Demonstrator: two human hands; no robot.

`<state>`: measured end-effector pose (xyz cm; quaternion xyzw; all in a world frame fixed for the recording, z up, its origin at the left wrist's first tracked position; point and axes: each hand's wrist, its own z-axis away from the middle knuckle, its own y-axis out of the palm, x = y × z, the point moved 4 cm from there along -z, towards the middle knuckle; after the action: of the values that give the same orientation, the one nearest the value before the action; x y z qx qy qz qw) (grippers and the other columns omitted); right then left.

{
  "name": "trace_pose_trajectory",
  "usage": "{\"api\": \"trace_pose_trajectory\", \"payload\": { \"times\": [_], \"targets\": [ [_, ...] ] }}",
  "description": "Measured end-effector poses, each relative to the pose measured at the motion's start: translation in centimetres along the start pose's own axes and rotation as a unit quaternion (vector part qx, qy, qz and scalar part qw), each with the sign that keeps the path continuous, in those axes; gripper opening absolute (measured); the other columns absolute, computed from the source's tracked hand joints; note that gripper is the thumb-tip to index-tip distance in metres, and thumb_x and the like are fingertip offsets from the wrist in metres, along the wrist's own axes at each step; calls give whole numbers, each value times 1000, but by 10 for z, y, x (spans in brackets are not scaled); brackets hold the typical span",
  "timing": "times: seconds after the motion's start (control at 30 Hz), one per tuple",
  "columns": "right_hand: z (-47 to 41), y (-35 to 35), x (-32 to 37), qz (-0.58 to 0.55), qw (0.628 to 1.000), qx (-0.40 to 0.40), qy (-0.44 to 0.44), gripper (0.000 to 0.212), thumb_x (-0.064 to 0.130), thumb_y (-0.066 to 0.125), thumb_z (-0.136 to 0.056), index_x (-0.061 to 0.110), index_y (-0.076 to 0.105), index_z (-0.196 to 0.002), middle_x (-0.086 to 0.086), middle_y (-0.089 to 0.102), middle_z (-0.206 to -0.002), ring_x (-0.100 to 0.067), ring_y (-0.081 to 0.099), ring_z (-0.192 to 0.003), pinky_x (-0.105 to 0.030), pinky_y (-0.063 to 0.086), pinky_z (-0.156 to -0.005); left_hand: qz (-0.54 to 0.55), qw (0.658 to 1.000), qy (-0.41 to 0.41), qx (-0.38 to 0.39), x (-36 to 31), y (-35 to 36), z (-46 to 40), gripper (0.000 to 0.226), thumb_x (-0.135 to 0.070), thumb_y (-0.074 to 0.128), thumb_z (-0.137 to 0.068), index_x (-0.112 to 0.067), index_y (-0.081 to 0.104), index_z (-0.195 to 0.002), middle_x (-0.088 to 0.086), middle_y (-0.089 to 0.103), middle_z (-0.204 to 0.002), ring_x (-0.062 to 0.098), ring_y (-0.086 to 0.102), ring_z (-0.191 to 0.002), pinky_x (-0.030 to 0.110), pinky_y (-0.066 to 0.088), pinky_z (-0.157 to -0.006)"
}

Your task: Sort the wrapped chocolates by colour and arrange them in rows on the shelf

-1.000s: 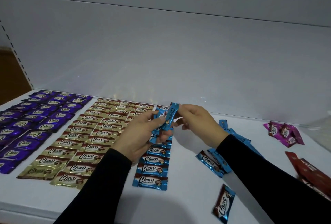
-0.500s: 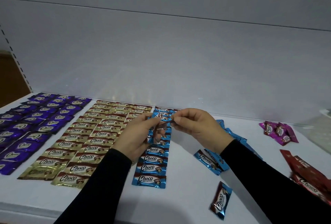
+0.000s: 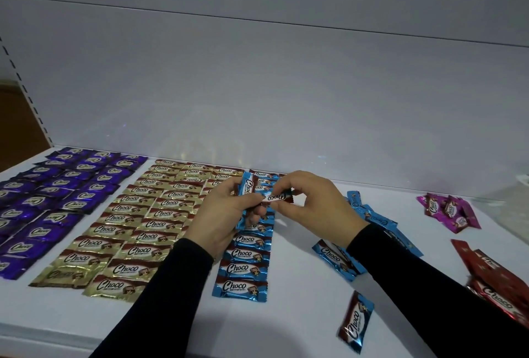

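Currently a blue-wrapped chocolate (image 3: pixel 276 197) is pinched at its end between thumb and fingertips of the right hand (image 3: pixel 310 207), held label-up above the far end of the blue row (image 3: pixel 246 260), presumably so that it can be turned to match the pieces already laid. A small stack of blue chocolates (image 3: pixel 246 189) is gripped in the curled fingers of the left hand (image 3: pixel 221 216), kept close by, it seems, as a supply from which single pieces are drawn. On the white shelf (image 3: pixel 300 309) the purple block (image 3: pixel 57 200) lies at nine o'clock from the hands, the gold block (image 3: pixel 137 223) between it and the blue row. Unsorted blue pieces (image 3: pixel 369 231) are heaped at three o'clock, beside the right wrist, and one loose blue chocolate (image 3: pixel 355 322) lies at five o'clock. Pink chocolates (image 3: pixel 448 210) and red chocolates (image 3: pixel 492 274) are left further towards three o'clock, probably awaiting their own rows.
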<state>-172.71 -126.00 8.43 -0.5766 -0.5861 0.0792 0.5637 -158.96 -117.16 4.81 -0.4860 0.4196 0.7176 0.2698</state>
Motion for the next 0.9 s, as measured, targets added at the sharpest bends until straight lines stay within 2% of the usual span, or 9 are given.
{"api": "trace_pose_trajectory", "payload": {
  "times": [0.1,0.2,0.3,0.4,0.5,0.6,0.67,0.73,0.9],
  "targets": [
    [-2,3,-2,17,999,23,21,18,29,75,-84,30,65,-99,12,63,-101,-5,57,-92,-23,47,-79,2,1000,13,-11,0,-2,-1,26,1,65,-90,-12,63,-113,10,73,-78,14,67,-62,20,51,-47],
    [-3,5,-2,-84,990,54,95,23,36,77,-82,31,62,-99,12,68,-90,-6,63,-82,-27,53,-74,-23,999,26,-6,0,-1,-1,28,0,67,-90,-12,64,-115,8,73,-79,14,67,-63,20,49,-46],
    [-3,5,-2,-145,980,66,121,24,29,76,-84,26,63,-104,7,74,-81,-12,69,-77,-33,56,-77,-43,999,24,0,1,0,-1,25,-4,69,-90,-14,65,-112,5,74,-79,13,66,-62,20,49,-46],
    [-3,3,0,-162,974,77,137,33,25,77,-84,25,63,-114,6,76,-82,-6,69,-76,-25,51,-71,-29,999,30,-6,0,-1,-1,21,-6,67,-92,-14,66,-112,6,74,-81,12,65,-62,20,48,-46],
    [-2,0,-1,-235,956,44,169,37,19,75,-85,21,63,-119,0,73,-87,-2,67,-72,-13,46,-59,-17,999,28,-24,-1,-3,-1,19,-6,67,-91,-14,66,-107,10,74,-89,12,63,-62,20,48,-47],
    [-2,-1,-7,-301,931,11,207,46,15,75,-85,27,56,-125,-6,70,-101,-12,69,-79,-21,50,-60,-11,1000,2,-18,0,-1,-2,16,-10,68,-91,-14,66,-107,11,75,-91,13,61,-64,21,47,-49],
    [-2,0,-7,-359,905,-2,228,41,9,73,-86,22,58,-122,-10,70,-104,-15,70,-77,-22,54,-62,-19,1000,-4,-7,1,0,-2,16,-16,68,-92,-14,66,-107,8,74,-86,12,60,-63,22,45,-50],
    [-3,2,-5,-402,885,-20,234,24,4,70,-87,11,65,-109,-13,71,-101,-17,69,-75,-22,56,-62,-27,1000,-4,6,2,0,-1,20,-17,70,-90,-14,66,-109,8,73,-86,12,58,-62,21,44,-48],
    [-4,10,-9,-335,913,-3,233,10,15,72,-87,12,68,-96,-10,75,-96,-15,71,-77,-21,55,-61,-19,1000,5,-13,3,-4,-4,25,-9,70,-90,-15,63,-113,11,68,-82,12,53,-58,20,41,-42]
  ]
}}
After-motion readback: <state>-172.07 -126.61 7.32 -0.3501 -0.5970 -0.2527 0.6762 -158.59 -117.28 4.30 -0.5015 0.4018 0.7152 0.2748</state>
